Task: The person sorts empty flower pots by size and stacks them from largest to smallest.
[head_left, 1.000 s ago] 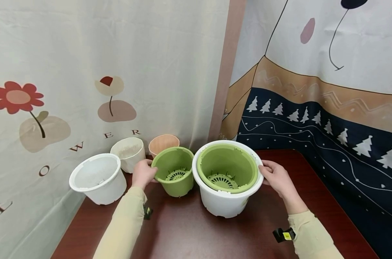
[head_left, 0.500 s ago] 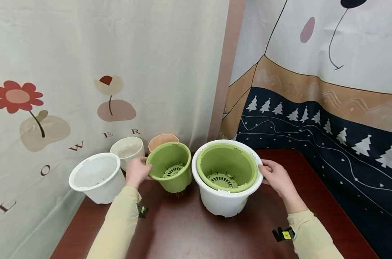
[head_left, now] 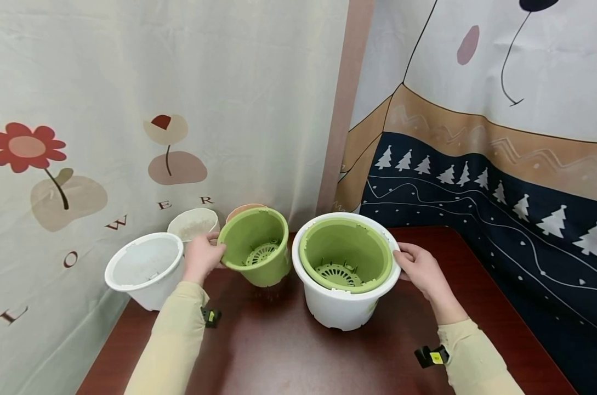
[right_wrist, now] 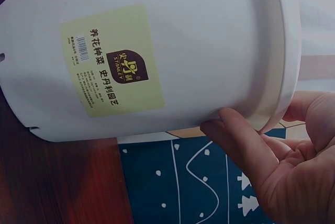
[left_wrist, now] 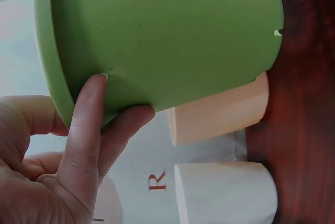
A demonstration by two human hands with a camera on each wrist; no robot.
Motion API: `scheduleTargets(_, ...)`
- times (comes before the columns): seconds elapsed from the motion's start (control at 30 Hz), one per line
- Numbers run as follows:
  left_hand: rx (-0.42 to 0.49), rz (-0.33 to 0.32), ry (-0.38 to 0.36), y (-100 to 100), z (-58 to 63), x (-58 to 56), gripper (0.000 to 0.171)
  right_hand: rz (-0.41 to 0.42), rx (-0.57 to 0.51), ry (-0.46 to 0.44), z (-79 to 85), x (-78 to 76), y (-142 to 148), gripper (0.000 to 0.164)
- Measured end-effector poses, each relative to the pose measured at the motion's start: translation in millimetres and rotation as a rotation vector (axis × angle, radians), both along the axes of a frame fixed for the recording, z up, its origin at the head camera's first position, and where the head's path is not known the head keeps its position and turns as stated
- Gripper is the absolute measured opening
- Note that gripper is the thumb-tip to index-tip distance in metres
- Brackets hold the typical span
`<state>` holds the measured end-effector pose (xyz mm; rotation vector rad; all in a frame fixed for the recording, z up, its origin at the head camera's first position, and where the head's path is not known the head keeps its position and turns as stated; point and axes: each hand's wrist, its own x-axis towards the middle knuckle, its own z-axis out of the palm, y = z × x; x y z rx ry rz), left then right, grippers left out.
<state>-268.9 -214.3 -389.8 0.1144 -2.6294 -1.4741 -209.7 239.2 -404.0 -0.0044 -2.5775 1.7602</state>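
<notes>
- Apparently at rest, a white plastic flowerpot (head_left: 152, 291) stands leftmost on the reddish-brown table (head_left: 278, 351).
- Next, a cream flowerpot (left_wrist: 227, 192) stands behind the left hand (head_left: 202, 258), which partly hides it from the head view.
- That hand pinches the near-left rim of a green slotted-base flowerpot (head_left: 268, 274), fingertips pressing the outer wall under the lip. The pot tilts toward the person and looks raised off the table, so the step in hand seems to be carrying it.
- A peach flowerpot (left_wrist: 222, 111) stands behind it, mostly covered in the head view.
- Right of it, a larger white flowerpot (head_left: 340, 312) stands with another green slotted-base flowerpot (head_left: 345, 244) nested inside.
- Farthest right, the right hand (head_left: 419, 269) pinches the larger white pot's rim. I judge the next move calls for a firm left pinch, a level green pot and a steady right hand.
</notes>
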Motion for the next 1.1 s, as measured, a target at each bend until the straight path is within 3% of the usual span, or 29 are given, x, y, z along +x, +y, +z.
scheduleTargets(0.23,0.041,-0.015,0.031,0.9,14.9,1.4,0.05,0.005,0.003,0.005,-0.4,-0.7,-0.3,0.052)
scheduleTargets(0.57,-0.041,-0.01,0.105,2.8,39.1,5.3,0.05,0.003,0.011,0.001,-0.1,-1.6,0.0,0.051)
scheduleTargets(1.1,-0.034,0.001,0.232,11.3,78.5,11.0,0.047,0.004,0.006,-0.001,-0.5,-0.6,0.2,0.052)
